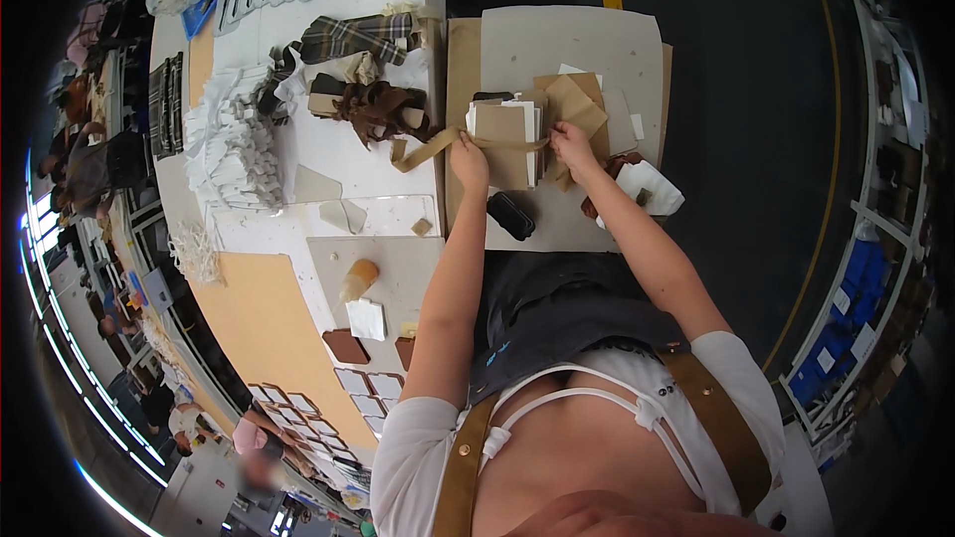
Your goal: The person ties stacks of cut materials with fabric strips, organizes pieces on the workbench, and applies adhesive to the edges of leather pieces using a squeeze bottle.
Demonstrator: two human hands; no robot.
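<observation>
A tan strip [423, 153] stretches between my hands across a stack of brown and white rectangular pieces [502, 161]. My left hand [468, 163] is closed on the strip at the stack's left side, and its loose end trails left onto the white table. At the stack's right side, my right hand [571, 146] pinches the strip's other end. Beside that hand lie tan folded sheets [579, 105]. A dark oval case [510, 216] sits just below the stack. White and brown cloth [647, 189] lies to the lower right.
Brown fabric [378, 109], plaid cloth [348, 40] and a large white pile [234, 144] cover parts of the left table. An amber bottle [359, 279] stands near my left forearm. Shelves with blue bins [846, 283] are at the far right; people work at the far left.
</observation>
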